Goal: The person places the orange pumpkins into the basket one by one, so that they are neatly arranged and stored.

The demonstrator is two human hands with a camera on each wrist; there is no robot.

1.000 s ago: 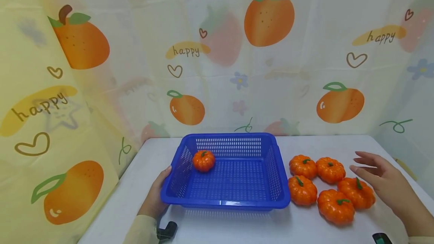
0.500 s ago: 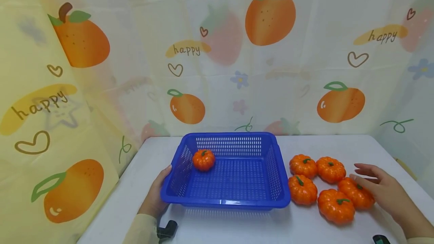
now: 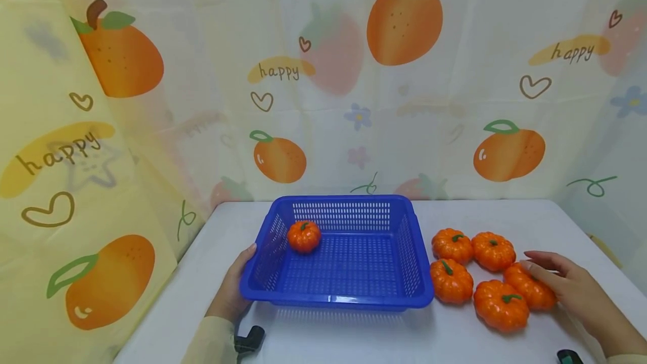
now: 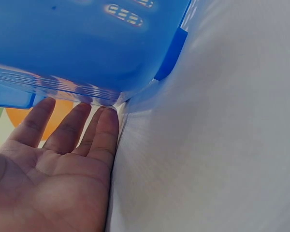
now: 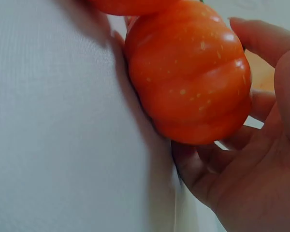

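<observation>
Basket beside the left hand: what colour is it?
The basket is deep blue; the head view shows it best.

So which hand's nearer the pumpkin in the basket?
Left: left hand touches the basket, just left of that pumpkin; right hand is beyond the basket's right side, at another pumpkin.

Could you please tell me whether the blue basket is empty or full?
Neither: the basket holds one orange pumpkin, toward its left side, and most of its visible floor lies bare.
</observation>
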